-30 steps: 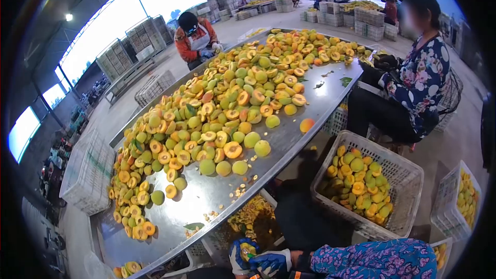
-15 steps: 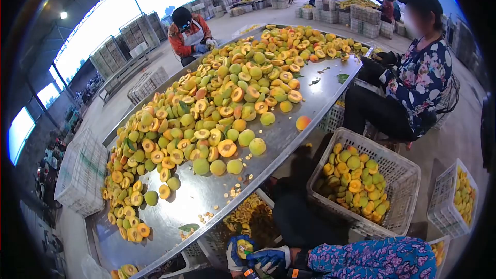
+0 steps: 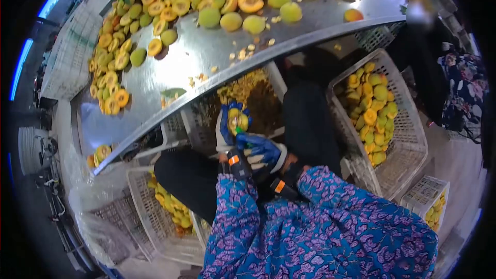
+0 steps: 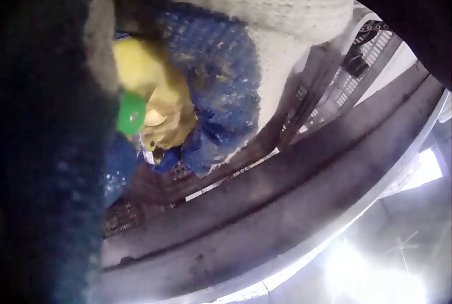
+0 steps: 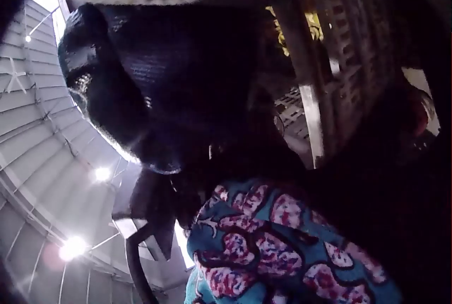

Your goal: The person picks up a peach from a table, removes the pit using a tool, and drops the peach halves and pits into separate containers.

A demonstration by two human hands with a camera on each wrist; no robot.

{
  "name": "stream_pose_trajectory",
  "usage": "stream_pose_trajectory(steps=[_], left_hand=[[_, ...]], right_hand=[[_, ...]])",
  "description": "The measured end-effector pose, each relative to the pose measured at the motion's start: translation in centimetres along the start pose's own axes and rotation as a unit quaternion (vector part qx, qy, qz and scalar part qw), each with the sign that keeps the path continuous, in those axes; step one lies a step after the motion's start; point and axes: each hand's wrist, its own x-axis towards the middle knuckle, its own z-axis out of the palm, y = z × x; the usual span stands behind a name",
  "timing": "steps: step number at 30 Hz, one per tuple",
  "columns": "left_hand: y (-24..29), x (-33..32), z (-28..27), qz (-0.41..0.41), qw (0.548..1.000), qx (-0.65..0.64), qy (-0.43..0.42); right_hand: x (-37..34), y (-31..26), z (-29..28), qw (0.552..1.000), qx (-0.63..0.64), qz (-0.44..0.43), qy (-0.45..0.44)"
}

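Note:
In the head view my left hand (image 3: 225, 128), in a white glove with blue coating, grips a cut yellow peach (image 3: 237, 119). Its pale stone (image 4: 155, 114) and flesh show between the curled fingers in the left wrist view. Close against it my right hand (image 3: 259, 150), gloved alike, holds a small tool with a green end (image 4: 131, 113). A bit of metal shows at the peach beside that green end; the rest of the tool is hidden by the glove. In the right wrist view the right hand (image 5: 169, 85) is dark, its fingers curled.
Ahead stands a metal table (image 3: 206, 54) heaped with peaches (image 3: 209, 17), whole and halved. Below its edge is a bin of scraps (image 3: 276, 80). Crates of peaches stand at right (image 3: 411, 124) and left (image 3: 139, 196) of my legs. Another person's floral sleeve (image 3: 460, 82) is at right.
The head view has tipped down, so the table sits higher and my lap shows. Both hands stay together at the peach, with the green-ended tool still against it.

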Motion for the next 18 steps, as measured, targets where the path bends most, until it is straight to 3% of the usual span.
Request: stream_pose_trajectory(steps=[2,3,5,6,8,10,11,12,13,14,15,16,17,18], left_hand=[[-0.2,0.3,-0.7,-0.03,0.997,-0.072,-0.01],[-0.4,0.4,-1.0,-0.029,0.997,-0.071,-0.016],[-0.5,0.3,-1.0,-0.024,0.991,-0.125,-0.046],[-0.4,0.3,-0.4,-0.015,0.993,-0.118,-0.021],[-0.5,-0.2,0.5,-0.001,0.993,-0.111,0.036],[-0.8,0.1,-1.6,-0.015,0.991,-0.135,0.01],[-1.1,0.5,-3.6,-0.016,0.991,-0.13,0.007],[-1.5,0.8,-5.3,-0.016,0.992,-0.125,0.004],[-1.6,0.4,-4.5,0.019,0.988,-0.119,0.101],[-1.0,-0.2,-3.9,0.014,0.985,-0.11,0.134],[-0.5,-0.3,-4.2,0.049,0.988,-0.075,0.126],[0.5,-0.6,-3.5,0.086,0.989,-0.04,0.117],[1.6,-1.1,-2.7,0.12,0.977,-0.017,0.173],[3.0,-1.8,-1.0,0.15,0.961,0.009,0.23]], right_hand=[[-0.1,1.6,5.2,0.962,-0.075,-0.09,0.247],[0.0,0.8,1.1,0.997,0.057,-0.03,0.05],[0.5,0.8,1.2,0.999,0.034,-0.001,0.032],[0.6,0.7,1.6,0.999,0.022,0.011,0.025],[0.2,0.8,2.2,0.995,-0.012,-0.001,0.094],[0.4,1.1,3.3,0.987,-0.022,-0.019,0.161],[0.7,1.1,4.1,0.981,-0.108,-0.003,0.16],[1.1,1.1,5.2,0.956,-0.194,-0.009,0.22],[1.6,1.0,6.3,0.92,-0.278,-0.017,0.277],[1.8,0.8,6.8,0.873,-0.358,-0.028,0.33],[2.1,0.7,6.1,0.801,-0.426,-0.064,0.415],[2.7,0.6,6.1,0.745,-0.494,-0.117,0.433],[2.6,0.4,4.2,0.623,-0.644,-0.194,0.4],[2.6,0.1,2.5,0.473,-0.765,-0.264,0.349]])
